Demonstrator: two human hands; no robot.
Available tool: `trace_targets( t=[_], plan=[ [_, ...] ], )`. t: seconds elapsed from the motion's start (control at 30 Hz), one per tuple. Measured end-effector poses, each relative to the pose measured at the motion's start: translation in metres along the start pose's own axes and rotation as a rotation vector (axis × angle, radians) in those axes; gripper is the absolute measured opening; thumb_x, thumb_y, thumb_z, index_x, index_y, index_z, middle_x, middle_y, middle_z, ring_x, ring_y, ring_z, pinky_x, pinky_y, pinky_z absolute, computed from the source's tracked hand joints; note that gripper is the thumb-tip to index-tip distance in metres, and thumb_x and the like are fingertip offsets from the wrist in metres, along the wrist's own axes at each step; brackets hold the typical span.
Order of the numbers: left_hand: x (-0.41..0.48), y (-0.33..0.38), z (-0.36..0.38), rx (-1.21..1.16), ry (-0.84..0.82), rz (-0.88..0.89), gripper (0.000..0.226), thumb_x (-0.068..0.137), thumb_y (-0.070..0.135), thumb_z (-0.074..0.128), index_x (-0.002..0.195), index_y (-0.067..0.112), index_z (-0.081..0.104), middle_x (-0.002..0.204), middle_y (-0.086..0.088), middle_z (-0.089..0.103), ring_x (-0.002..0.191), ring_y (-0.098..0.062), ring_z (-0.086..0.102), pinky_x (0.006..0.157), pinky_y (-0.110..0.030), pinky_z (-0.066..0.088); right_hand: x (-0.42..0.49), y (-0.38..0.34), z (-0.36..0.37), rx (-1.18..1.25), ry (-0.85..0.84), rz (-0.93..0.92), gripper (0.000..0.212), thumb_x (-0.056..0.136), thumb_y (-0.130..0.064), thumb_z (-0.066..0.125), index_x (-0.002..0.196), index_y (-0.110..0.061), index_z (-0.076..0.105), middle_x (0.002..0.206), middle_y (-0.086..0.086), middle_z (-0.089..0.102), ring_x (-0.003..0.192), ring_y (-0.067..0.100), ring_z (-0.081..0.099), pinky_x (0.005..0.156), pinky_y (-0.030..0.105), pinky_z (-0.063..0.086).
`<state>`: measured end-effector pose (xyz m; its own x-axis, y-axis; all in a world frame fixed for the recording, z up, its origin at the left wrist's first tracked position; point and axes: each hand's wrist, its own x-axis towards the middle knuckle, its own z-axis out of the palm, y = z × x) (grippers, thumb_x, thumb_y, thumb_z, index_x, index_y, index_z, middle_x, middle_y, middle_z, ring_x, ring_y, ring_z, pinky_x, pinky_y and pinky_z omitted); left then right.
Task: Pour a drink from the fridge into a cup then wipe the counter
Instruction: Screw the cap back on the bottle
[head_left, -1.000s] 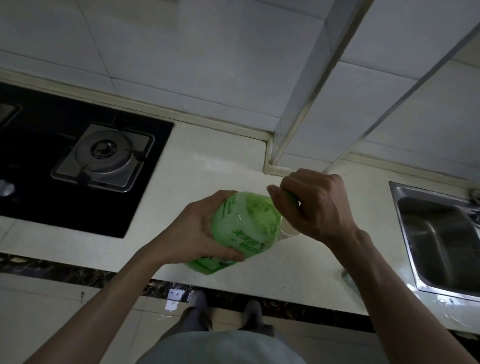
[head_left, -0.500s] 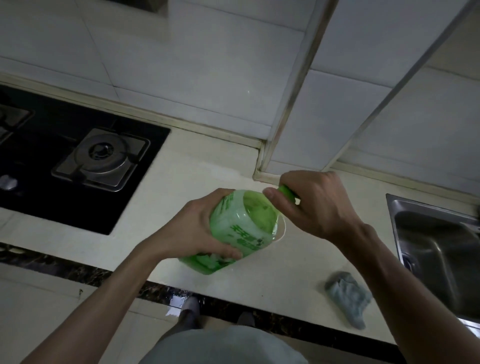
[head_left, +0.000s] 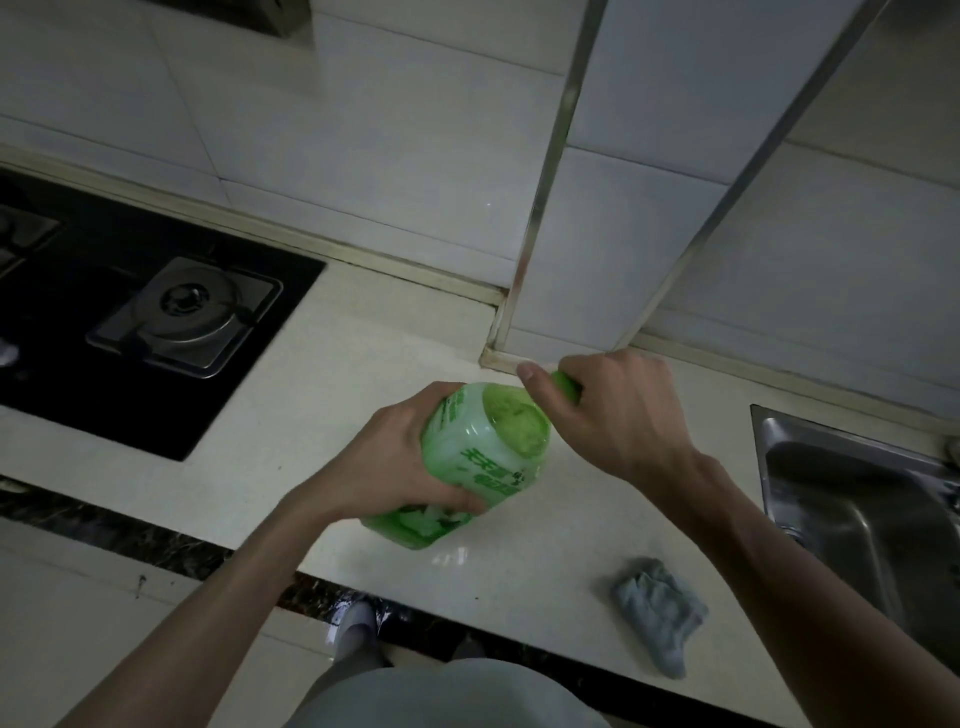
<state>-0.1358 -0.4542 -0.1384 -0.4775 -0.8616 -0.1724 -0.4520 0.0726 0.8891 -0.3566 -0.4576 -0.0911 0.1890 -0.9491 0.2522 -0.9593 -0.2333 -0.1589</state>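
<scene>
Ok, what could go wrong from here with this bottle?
The green bottle is tilted in the left hand while the right hand grips its cap; once the cap loosens, drink may spill on the counter. The grey cloth lies near the counter's front edge and could get knocked off.

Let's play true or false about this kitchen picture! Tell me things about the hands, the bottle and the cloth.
1. The left hand holds the green bottle by its body. True.
2. The right hand grabs the grey cloth. False: it grips the green cap; the cloth lies alone on the counter.
3. The sink is on the person's right. True.
4. A pot sits on the burner. False: the burner is bare.
5. The bottle stands upright. False: it is tilted.
</scene>
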Motion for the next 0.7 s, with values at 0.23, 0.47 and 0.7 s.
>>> trace_targets(
  t=[0.23, 0.47, 0.7],
  plan=[
    [-0.002, 0.014, 0.0, -0.145, -0.109, 0.027, 0.086, 0.055, 0.012, 0.094, 0.127, 0.031, 0.052, 0.114, 0.01, 0.067, 0.106, -0.009, 0.066, 0.085, -0.031, 0.057, 0.008, 0.007, -0.009, 0.167, 0.211, -0.27, 0.049, 0.089, -0.028, 0.039, 0.045, -0.02, 0.02, 0.036, -0.007, 0.018, 0.03, 0.013, 0.016, 0.047, 0.016, 0.01],
    [-0.001, 0.018, 0.047, 0.11, 0.303, 0.058, 0.092, 0.053, 0.04, 0.093, 0.131, 0.038, 0.043, 0.118, 0.021, 0.059, 0.105, 0.002, 0.058, 0.086, -0.024, 0.049, 0.013, 0.015, 0.006, 0.177, 0.065, 0.073, 0.049, 0.083, -0.03, 0.034, 0.041, -0.012, 0.017, 0.035, 0.002, 0.017, 0.034, 0.016, 0.02, 0.05, 0.028, 0.028],
    [-0.005, 0.034, 0.034, -0.032, 0.137, 0.007, 0.091, 0.052, 0.025, 0.096, 0.128, 0.039, 0.047, 0.11, 0.021, 0.064, 0.103, 0.003, 0.062, 0.083, -0.02, 0.052, 0.007, 0.024, -0.025, 0.036, 0.142, -0.114, 0.062, 0.089, -0.056, 0.028, 0.043, -0.014, 0.028, 0.037, -0.003, 0.022, 0.034, 0.019, 0.027, 0.047, 0.024, 0.017]
  ],
)
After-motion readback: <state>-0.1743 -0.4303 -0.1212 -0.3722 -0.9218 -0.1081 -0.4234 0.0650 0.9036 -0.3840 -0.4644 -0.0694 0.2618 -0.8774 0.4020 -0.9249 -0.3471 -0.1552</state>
